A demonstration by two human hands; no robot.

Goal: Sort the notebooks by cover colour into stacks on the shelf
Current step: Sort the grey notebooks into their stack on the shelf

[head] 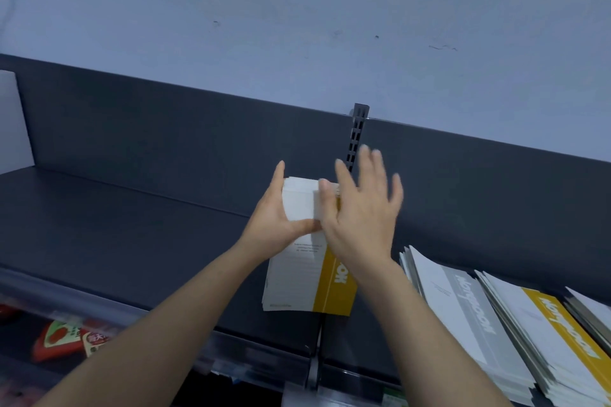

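The left hand (pixel 274 218) and right hand (pixel 362 211) are bare, as are both forearms up to the picture's edge.

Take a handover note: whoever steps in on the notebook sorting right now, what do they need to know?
Left hand: open, steadying the left edge of the yellow-banded stack on the shelf.
Right hand: open, blurred, over the stack's right side.
Done: one yellow stack started.
Left: at right, a grey-banded notebook and a yellow-banded notebook lie fanned, unsorted.
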